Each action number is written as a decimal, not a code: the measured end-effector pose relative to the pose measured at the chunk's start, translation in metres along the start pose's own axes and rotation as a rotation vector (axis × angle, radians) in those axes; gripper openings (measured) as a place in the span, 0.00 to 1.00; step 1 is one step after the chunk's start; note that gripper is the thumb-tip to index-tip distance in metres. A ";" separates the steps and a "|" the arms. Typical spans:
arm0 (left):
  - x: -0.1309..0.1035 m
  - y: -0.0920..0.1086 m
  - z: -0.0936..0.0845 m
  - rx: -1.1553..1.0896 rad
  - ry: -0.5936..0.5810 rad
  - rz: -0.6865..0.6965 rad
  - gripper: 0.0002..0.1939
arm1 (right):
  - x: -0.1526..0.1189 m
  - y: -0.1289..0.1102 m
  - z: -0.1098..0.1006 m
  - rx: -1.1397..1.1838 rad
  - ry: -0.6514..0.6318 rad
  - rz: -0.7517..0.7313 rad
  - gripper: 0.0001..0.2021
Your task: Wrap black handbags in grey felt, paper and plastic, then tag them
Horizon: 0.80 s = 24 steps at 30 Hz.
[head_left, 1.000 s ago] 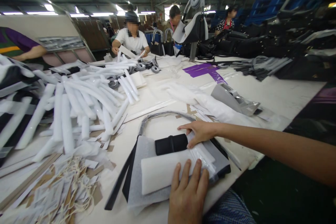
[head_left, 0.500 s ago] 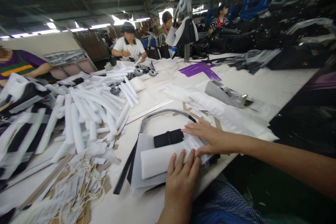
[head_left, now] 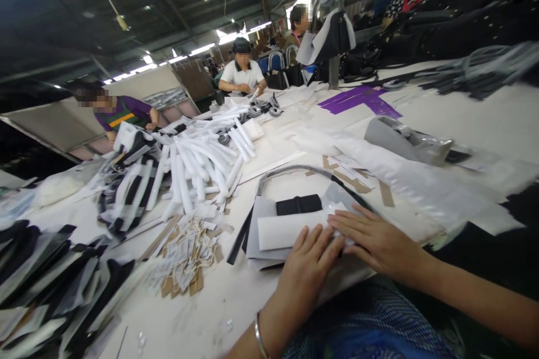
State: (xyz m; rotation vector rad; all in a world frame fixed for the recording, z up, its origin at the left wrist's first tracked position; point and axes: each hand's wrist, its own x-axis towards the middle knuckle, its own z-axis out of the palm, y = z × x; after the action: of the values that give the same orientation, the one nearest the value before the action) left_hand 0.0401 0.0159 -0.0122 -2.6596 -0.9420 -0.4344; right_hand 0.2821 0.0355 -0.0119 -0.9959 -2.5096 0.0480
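A black bag lies on the white table near its front edge, partly covered by grey-white sheeting (head_left: 252,230), its wrapped handle (head_left: 278,171) arching away from me. A roll of white foam (head_left: 273,232) rests across it, below a black strap piece (head_left: 298,205). My left hand (head_left: 309,261) lies with fingers spread over the foam's right end. Beside it my right hand (head_left: 374,241) is flat, fingers stretched out, on the clear and grey wrapping at the bag's right side. My hands nearly touch.
White foam tubes (head_left: 197,162) are heaped left of centre, with tangled tags (head_left: 189,258) nearer. Wrapped black straps (head_left: 54,286) fill the lower left. White sheeting (head_left: 416,179) and a grey wrapped piece (head_left: 396,137) lie right; purple strips (head_left: 360,101) are behind. People sit across the table.
The view has swung left, bringing more black straps into sight. My right hand has come down flatter and nearer to me, closer to my left hand. The wrapping at the bag's right side is flatter.
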 end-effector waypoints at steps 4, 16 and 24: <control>-0.029 -0.036 -0.025 0.132 -0.056 -0.039 0.29 | -0.004 0.006 0.008 -0.047 0.034 -0.025 0.29; -0.082 -0.064 -0.008 0.026 -0.102 -0.146 0.34 | -0.023 -0.069 0.020 0.572 0.046 0.383 0.13; -0.076 -0.068 -0.021 -0.113 -0.150 -0.182 0.40 | 0.012 -0.088 0.019 1.696 -0.147 0.862 0.21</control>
State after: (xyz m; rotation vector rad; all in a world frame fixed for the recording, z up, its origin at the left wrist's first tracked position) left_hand -0.0639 0.0164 -0.0104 -2.7494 -1.2459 -0.3401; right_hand 0.2100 -0.0188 -0.0074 -1.0033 -1.0303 2.0217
